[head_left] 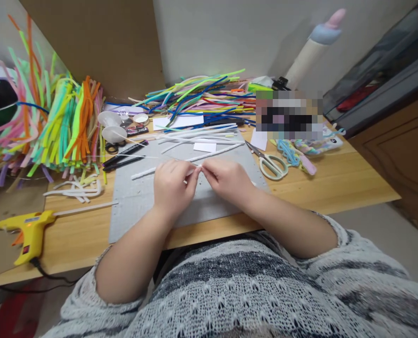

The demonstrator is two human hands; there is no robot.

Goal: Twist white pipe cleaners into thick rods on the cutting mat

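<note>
A small white piece (189,172), largely hidden, is pinched between the closed fingertips of the left hand (174,184) and the right hand (228,180), which are held together above the grey mat (209,206). A long white stem (143,174) is laid across the mat. Scissors (272,166) are placed at the mat's right edge, and a yellow glue gun (34,230) is positioned to its left.

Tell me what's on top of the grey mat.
White stems and a white card lie on the mat; dark pens overlap its left edge. The left hand and right hand hide part of its middle; what lies beneath them cannot be seen.
</note>
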